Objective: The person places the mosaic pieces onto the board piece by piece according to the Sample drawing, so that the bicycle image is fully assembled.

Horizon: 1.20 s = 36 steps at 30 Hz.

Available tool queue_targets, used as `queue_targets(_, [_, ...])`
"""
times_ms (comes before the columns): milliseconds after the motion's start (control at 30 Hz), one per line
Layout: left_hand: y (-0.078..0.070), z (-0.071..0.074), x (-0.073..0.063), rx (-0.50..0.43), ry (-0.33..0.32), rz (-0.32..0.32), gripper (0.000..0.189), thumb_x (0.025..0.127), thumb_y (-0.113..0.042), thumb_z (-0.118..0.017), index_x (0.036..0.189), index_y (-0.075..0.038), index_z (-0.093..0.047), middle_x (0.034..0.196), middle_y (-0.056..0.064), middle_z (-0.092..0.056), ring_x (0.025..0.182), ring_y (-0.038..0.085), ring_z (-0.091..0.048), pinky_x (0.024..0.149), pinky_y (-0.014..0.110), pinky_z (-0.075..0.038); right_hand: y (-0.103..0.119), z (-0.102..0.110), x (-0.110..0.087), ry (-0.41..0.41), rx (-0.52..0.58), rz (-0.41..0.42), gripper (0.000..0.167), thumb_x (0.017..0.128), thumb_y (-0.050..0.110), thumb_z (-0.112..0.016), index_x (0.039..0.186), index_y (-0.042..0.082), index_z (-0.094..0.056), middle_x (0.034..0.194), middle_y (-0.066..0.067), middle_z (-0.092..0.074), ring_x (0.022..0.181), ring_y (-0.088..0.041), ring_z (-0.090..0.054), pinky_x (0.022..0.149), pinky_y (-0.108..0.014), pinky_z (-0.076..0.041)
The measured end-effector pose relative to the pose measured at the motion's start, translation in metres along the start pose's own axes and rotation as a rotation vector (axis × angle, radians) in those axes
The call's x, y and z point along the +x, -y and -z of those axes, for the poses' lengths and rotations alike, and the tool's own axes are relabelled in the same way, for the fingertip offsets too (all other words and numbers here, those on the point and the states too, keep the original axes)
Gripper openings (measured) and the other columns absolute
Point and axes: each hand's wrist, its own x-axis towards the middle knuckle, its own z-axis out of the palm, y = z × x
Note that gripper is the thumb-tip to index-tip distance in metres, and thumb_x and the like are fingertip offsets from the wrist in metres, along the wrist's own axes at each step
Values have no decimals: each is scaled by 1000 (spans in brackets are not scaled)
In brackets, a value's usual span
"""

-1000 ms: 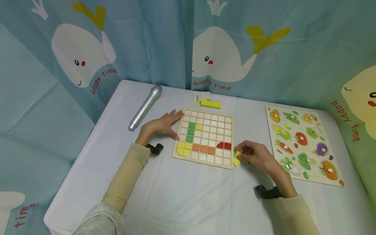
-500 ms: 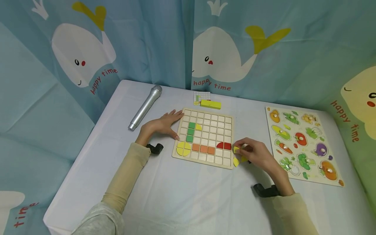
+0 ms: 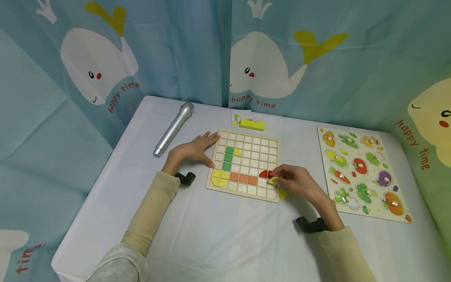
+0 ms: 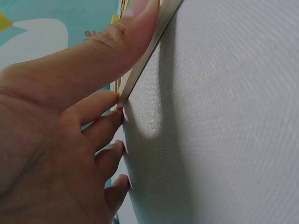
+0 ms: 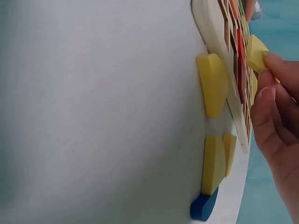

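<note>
A wooden grid board (image 3: 245,161) lies mid-table with coloured tiles in some squares: three green (image 3: 228,158), three orange (image 3: 243,178), a yellow circle of quarter tiles (image 3: 219,178), one lone yellow tile (image 3: 237,152) and two red ones (image 3: 264,174), partly covered by fingers. My left hand (image 3: 195,150) rests at the board's left edge, thumb and fingers spread apart. Between thumb and fingertips my right hand (image 3: 299,182) pinches a yellow quarter-circle tile (image 5: 255,52) over the board's right side, just below the red tiles in the head view.
Loose yellow tiles (image 5: 213,86) and a blue piece (image 5: 203,207) lie beside the board's right edge. A vegetable puzzle (image 3: 363,172) is at the right, a silver microphone (image 3: 174,129) at the left. Behind the board sit a pattern card (image 3: 237,115) and a yellow box (image 3: 252,125).
My right hand has lifted a yellow tile from the loose ones right of the board and carried it left over the board. The left hand has stayed in place.
</note>
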Motion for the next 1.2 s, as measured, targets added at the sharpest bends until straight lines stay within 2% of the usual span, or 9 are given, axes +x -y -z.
queue_targets(133, [0,1,0,10,9,-6,116,80,-29,-89,166,-13,-14,175,2,-2,161,26,8,131,46,3,2,-2,3,14,-12,-5,14,93,0,-71,103,7,-77,111,-12,-74,90,-20,-64,75,-18,-54])
queue_targets(367, [0,1,0,9,10,-6,116,80,-29,-89,166,-14,-13,175,2,-2,161,26,9,131,46,4,6,-6,8,20,-14,40,13,92,-1,-71,100,7,-78,110,-14,-75,90,-20,-68,76,-19,-56])
queue_targets(600, [-1,1,-1,8,8,-10,115,80,-28,-89,166,-12,-14,175,3,-3,161,26,8,131,46,4,10,-11,13,51,27,81,13,92,2,-75,101,10,-80,109,-10,-77,94,-19,-70,77,-19,-56])
queue_targets(800, [-1,1,-1,3,10,-3,114,81,-29,-89,166,-13,-14,175,2,-2,161,26,8,131,46,4,10,-14,14,70,19,81,11,89,5,-78,97,12,-82,104,-5,-74,92,-19,-65,78,-20,-56])
queue_targets(1200, [-1,1,-1,2,7,-9,115,80,-28,-89,166,-12,-14,175,3,-2,161,26,8,131,46,4,9,-17,15,50,-18,150,12,88,1,-78,96,10,-82,98,-2,-74,88,-17,-66,76,-20,-58])
